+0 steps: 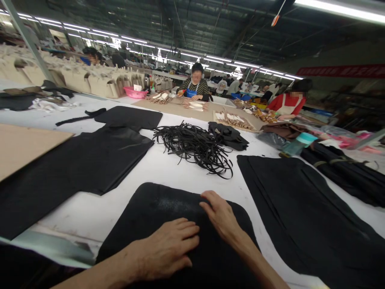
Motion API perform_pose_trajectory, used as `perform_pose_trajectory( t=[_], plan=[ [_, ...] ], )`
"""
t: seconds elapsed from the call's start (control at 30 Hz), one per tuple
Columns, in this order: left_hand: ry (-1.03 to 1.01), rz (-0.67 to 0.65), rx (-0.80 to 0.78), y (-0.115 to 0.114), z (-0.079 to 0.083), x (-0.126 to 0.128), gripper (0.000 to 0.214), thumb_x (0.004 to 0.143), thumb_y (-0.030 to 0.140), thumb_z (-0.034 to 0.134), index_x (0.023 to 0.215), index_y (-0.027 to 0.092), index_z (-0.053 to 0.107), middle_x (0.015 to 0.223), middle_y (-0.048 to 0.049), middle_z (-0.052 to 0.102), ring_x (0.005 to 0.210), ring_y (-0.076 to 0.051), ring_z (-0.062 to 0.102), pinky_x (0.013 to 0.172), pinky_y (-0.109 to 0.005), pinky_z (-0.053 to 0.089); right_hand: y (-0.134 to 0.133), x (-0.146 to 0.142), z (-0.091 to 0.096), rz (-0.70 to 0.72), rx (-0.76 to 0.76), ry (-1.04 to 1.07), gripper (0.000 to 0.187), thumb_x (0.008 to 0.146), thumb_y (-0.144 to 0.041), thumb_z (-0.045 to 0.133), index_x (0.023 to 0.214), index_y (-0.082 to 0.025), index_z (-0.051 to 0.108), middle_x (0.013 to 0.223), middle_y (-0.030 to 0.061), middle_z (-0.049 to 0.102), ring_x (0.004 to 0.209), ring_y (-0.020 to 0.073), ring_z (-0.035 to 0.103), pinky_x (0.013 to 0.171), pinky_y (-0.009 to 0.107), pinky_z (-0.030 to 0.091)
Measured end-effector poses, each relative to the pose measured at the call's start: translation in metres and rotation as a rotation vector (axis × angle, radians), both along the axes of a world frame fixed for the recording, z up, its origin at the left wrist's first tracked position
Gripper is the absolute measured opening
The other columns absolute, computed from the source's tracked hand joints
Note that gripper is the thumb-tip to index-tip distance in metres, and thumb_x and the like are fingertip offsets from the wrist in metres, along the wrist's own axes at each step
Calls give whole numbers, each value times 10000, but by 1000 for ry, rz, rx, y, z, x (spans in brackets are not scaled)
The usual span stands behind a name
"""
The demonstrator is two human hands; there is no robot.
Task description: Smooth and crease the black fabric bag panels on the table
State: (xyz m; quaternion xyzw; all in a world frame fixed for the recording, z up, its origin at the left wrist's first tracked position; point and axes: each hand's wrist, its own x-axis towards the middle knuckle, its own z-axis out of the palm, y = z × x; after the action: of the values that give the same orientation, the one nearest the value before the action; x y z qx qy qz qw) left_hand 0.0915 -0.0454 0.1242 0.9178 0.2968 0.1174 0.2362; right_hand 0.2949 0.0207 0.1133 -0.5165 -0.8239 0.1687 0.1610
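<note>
Resting flat on a black rounded fabric piece (156,208) at the near edge of the white table (168,168), both of your hands lie palm down with fingers stretched out, gripping nothing. Your left hand (167,249) presses the middle of the piece, fingers pointing right; your right hand (221,216) lies just beyond it, its fingertips near the piece's far edge, and the two hands almost touch. To the left of that piece spreads a large stack of black cut fabric (75,164), with a tan cardboard sheet (24,146) at the table's left edge. To the right lies another wide black fabric panel (300,216), reaching toward the near right corner. Toward the middle of the table, beyond your hands, sits a tangled pile of black straps (195,146), with a small folded black cloth (228,136) just beside it. A teal-capped bottle (297,144) lies near the right edge. At the far edge, a person in a striped top (195,86) and a person in red (285,102) work over tan pieces. A red banner (343,71) hangs on the far right wall; its writing is too blurred to read.
</note>
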Motion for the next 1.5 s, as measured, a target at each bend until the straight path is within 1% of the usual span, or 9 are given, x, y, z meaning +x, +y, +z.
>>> perform_pose_trajectory(
  t=[0.17,0.43,0.53,0.7,0.87,1.1,1.2,1.33,1.5],
  plan=[
    [-31,-134,-42,15,-17,15,580,866,495,459,1318,142,370,1395,-136,373,1292,-276,330,1114,-426,220,41,-35,-12,40,-64,-83,287,830,-272,579,1110,-215,559,1080,50,581,972,198,540,837,297,396],
    [-63,-98,-158,16,-20,7,660,830,588,453,1343,186,346,1439,-117,300,1334,-286,242,1133,-459,136,58,-28,-15,118,-209,-88,184,792,-388,631,695,-232,640,605,-57,571,629,121,535,554,209,344],
    [-83,-90,-153,18,-25,6,703,800,612,487,1357,217,322,1448,-102,283,1339,-284,229,1134,-463,134,60,-25,-10,133,-174,-70,163,824,-308,594,687,-225,627,693,-56,590,669,108,538,578,197,351],
    [-86,-95,-87,21,-34,6,723,802,601,494,1374,208,290,1443,-121,283,1333,-306,232,1122,-495,158,64,-29,-3,-43,37,-73,258,949,-285,367,875,-190,595,961,51,570,878,166,517,765,271,342],
    [-36,-75,-49,20,-27,8,682,796,615,491,1335,219,358,1417,-116,343,1328,-300,253,1108,-529,180,65,-27,-1,94,9,-151,157,874,-337,554,786,-226,621,804,12,624,793,172,550,702,263,339],
    [-80,167,112,21,-16,-8,271,898,336,440,1115,225,558,1237,-56,551,1167,-199,483,1005,-352,416,70,14,1,44,-49,-149,177,909,-332,484,1000,-251,613,947,-6,656,898,157,571,763,243,373],
    [14,344,172,38,-21,-32,285,913,269,356,1076,231,586,1158,-44,593,1078,-193,534,935,-345,463,65,46,1,-7,-76,-151,224,896,-292,490,1089,-225,583,1030,16,640,934,159,572,797,246,391],
    [276,601,240,63,-43,-71,325,863,237,374,1092,182,598,1188,-97,572,1091,-282,517,941,-461,439,45,82,-9,-89,-68,-197,295,808,-198,584,1103,-194,578,1084,63,604,973,215,552,846,310,386],
    [271,678,345,67,-80,-97,431,891,397,333,1175,167,562,1265,-110,519,1146,-297,469,980,-461,402,21,94,-29,-184,4,-202,222,826,-189,562,1047,-207,569,1111,60,557,998,225,498,866,323,370]
  ],
)
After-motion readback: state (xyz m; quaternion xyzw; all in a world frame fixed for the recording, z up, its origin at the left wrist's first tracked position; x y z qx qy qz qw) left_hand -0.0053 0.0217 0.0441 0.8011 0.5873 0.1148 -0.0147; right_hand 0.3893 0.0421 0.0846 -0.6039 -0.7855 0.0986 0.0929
